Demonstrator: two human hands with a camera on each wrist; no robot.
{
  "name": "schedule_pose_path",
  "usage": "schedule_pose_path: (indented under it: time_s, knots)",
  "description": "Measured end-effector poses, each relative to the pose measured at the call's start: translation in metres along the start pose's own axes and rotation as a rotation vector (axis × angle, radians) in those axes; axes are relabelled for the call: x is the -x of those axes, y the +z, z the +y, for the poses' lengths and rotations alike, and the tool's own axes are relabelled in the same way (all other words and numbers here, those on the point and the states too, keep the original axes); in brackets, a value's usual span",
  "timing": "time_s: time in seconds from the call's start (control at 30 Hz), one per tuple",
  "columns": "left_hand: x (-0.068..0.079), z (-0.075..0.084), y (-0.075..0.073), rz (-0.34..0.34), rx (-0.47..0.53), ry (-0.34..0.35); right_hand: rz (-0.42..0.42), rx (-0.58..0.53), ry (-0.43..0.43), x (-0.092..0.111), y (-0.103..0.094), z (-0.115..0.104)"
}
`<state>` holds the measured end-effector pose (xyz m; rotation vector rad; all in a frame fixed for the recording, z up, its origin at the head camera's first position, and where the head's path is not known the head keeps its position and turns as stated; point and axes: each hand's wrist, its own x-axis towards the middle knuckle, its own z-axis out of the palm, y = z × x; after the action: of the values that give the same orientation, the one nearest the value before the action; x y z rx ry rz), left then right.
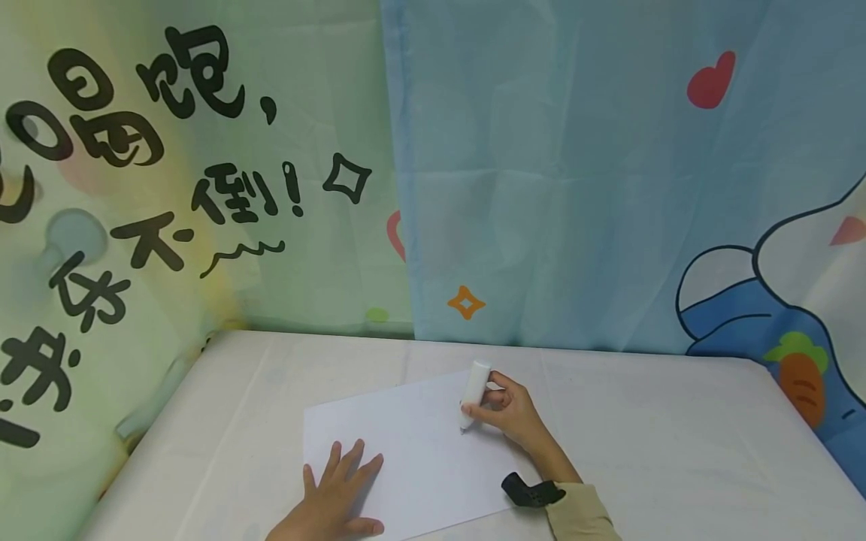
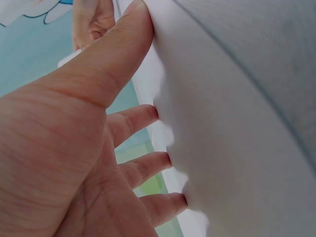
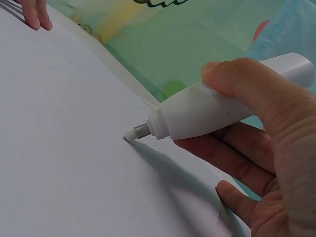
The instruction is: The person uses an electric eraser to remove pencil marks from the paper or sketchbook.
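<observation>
A white sheet of paper point(image 1: 413, 436) lies on the table, slightly turned. My right hand point(image 1: 517, 412) grips a white electric eraser point(image 1: 476, 385) over the paper's far right part. In the right wrist view, the thumb lies along the top of its body and the other fingers curl beneath. Its white tip point(image 3: 131, 135), set in a grey metal sleeve, meets the paper. Faint dark specks and small marks show on the sheet near it. My left hand point(image 1: 333, 492) rests with spread fingers on the paper's near left part, fingertips pressing down, as the left wrist view shows.
The white-covered table point(image 1: 670, 436) stretches out to both sides of the paper. A printed cloth backdrop point(image 1: 541, 188) stands behind it, green on the left and blue on the right. A black wrist strap point(image 1: 531, 492) sits by the beige right sleeve point(image 1: 580, 512).
</observation>
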<state>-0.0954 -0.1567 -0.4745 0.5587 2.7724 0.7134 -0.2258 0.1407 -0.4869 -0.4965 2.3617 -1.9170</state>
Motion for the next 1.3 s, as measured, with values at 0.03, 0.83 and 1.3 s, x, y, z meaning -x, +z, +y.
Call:
schedule_pose_path:
  time_s: [0.03, 0.83, 1.3]
  knots:
    - [-0.0002, -0.0001, 0.0002, -0.001, -0.001, 0.000, 0.000, 0.004, 0.001, 0.0001, 0.0000, -0.0003]
    - [-0.0009, -0.0023, 0.0007, -0.015, -0.005, -0.008, 0.019, 0.007, 0.003, -0.0006, 0.0007, 0.0005]
    - [-0.0012, -0.0011, -0.0001, -0.011, -0.008, -0.007, -0.002, 0.002, 0.011, -0.0009, 0.0006, 0.0039]
